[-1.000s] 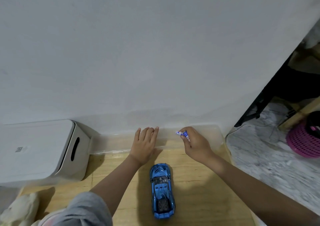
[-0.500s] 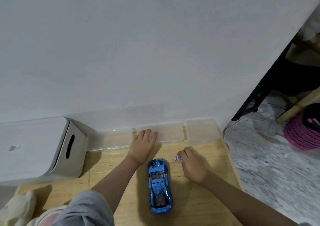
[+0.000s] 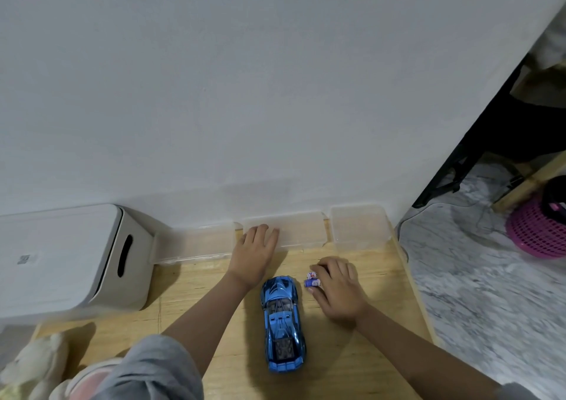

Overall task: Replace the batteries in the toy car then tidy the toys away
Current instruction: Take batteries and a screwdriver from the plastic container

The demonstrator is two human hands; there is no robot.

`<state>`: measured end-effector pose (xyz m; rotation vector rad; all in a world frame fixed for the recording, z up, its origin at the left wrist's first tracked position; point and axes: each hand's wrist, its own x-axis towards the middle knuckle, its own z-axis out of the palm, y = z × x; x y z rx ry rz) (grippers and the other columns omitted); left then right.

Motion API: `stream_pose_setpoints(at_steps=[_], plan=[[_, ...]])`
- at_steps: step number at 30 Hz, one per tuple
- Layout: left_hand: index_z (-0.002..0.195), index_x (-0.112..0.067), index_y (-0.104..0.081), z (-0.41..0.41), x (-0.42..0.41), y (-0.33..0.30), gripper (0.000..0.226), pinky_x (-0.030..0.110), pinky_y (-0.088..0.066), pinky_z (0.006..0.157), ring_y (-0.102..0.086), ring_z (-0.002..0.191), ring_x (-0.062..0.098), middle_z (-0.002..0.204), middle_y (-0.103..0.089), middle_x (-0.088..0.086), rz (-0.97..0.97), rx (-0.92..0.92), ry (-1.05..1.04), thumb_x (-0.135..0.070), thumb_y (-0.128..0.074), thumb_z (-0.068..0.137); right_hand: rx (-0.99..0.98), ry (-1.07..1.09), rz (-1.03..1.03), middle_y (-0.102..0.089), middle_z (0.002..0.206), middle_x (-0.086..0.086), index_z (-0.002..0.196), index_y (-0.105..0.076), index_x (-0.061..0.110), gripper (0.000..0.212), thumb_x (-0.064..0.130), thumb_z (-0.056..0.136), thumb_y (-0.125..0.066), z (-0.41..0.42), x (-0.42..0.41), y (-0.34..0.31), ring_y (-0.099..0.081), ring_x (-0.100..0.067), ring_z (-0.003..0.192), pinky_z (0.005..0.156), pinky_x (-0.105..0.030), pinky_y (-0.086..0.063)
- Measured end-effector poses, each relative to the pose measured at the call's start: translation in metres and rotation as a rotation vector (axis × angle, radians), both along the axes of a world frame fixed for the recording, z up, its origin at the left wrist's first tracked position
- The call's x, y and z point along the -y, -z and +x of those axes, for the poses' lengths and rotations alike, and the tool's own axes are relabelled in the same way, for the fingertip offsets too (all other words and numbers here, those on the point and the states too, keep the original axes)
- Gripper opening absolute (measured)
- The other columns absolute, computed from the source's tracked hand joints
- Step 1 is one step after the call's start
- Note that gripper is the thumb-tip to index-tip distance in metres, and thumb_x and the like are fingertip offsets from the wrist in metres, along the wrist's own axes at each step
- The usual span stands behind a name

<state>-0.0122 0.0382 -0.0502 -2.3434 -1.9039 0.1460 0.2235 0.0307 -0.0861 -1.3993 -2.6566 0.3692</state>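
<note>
1. Nearest the viewer, a grey sleeve (image 3: 159, 369) covered the left upper arm at the near edge of the wooden board (image 3: 367, 353), and a pale soft toy (image 3: 33, 366) lay off its near-left corner.
2. The blue toy car (image 3: 282, 323) sat upright on its wheels at the middle of the board, its long axis running near to far and its nose pointing toward the far edge and the wall.
3. Just right of the car's nose, the right hand (image 3: 338, 292) rested low on the board, fingers curled over two small batteries (image 3: 311, 280). A second earlier that hand was up at the far edge, pinching a battery; it had since come down beside the car. The fresh cells seem now to be staged within reach, with the car not yet turned over or opened.
4. Farther on, the left hand (image 3: 255, 251) lay flat, fingers straight and close together, touching the lid of the middle clear plastic box (image 3: 301, 231) along the far edge.
5. A white storage bin (image 3: 61, 261) stood at the far-left corner.
</note>
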Motion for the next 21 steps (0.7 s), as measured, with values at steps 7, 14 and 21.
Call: stream_pose_setpoints(at_steps=[7, 14, 21], plan=[[0.122, -0.009, -0.048, 0.002, 0.002, 0.002, 0.084, 0.038, -0.056, 0.077, -0.060, 0.099, 0.031, 0.112, -0.059, 0.016, 0.004, 0.021, -0.016, -0.012, -0.086, 0.048, -0.109, -0.018, -0.049, -0.041, 0.135, -0.005, 0.138, -0.037, 0.014, 0.057, 0.045, 0.090, -0.042, 0.007, 0.002, -0.001, -0.027, -0.021, 0.132, 0.113, -0.054, -0.015], [0.125, -0.010, -0.049, 0.000, 0.006, 0.000, 0.082, 0.041, -0.055, 0.084, -0.060, 0.104, 0.031, 0.116, -0.060, 0.014, 0.011, 0.071, -0.017, -0.017, -0.086, 0.052, -0.119, -0.046, -0.039, -0.042, 0.138, -0.010, 0.137, -0.039, 0.013, 0.057, 0.046, 0.091, -0.045, 0.015, -0.006, 0.000, -0.032, -0.026, 0.131, 0.107, -0.049, -0.034], [0.132, -0.007, -0.050, -0.015, 0.010, 0.001, 0.084, 0.042, -0.050, 0.093, -0.056, 0.119, 0.034, 0.133, -0.054, 0.017, -0.009, 0.059, -0.087, -0.025, -0.088, 0.059, -0.223, -0.096, 0.136, -0.047, 0.141, -0.008, 0.135, -0.043, 0.012, 0.046, 0.035, 0.095, -0.039, -0.004, -0.024, -0.034, -0.037, -0.022, 0.133, 0.109, -0.046, -0.032]])
